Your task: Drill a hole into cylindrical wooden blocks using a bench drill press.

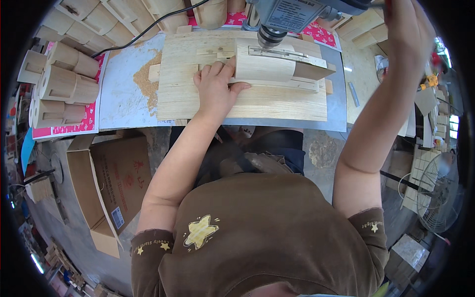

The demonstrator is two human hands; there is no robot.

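Note:
A pale wooden piece with a rounded side (264, 66) lies between strips on a wooden board (198, 106), and a flat metal strip with a slot (284, 54) runs along its top. My left hand (216, 88) is closed against the piece's left end, its thumb along the front strip. Just above the piece is the chuck (271, 37) of a drill press (292, 15); any bit in it is hard to make out. At the top right my right hand (409, 29) is raised beside the machine, closed round its dark handle (378, 6); the fingertips are partly hidden.
Rounded wooden pieces (67, 84) are stacked at the left and along the back. Sawdust (148, 79) lies on the table beside the board. A black cable (148, 27) crosses the back left. A cardboard box (121, 173) stands below the table, a fan (438, 190) at the right.

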